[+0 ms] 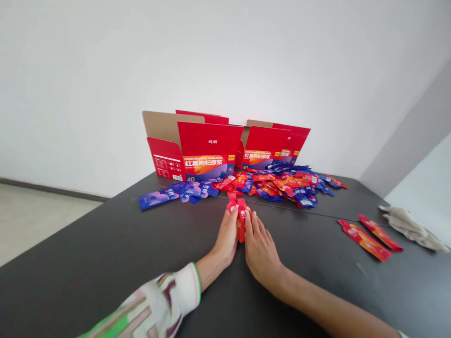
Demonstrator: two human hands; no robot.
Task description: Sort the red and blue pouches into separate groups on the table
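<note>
Several red sachets stand upright in a bundle, pressed between my two hands above the black table. My left hand is closed on the bundle from the left, its thumb on the near face. From the right, my right hand presses against the same sachets with its fingers together. The palms hide the lower sides of the bundle, so its exact make-up cannot be seen. Just beyond my fingers lies a mixed heap of red and blue sachets.
Red cartons with raised flaps, one at the left and one at the right, stand against the wall. Blue sachets lie by the left carton. On the right are two red sachets and a crumpled greyish cloth.
</note>
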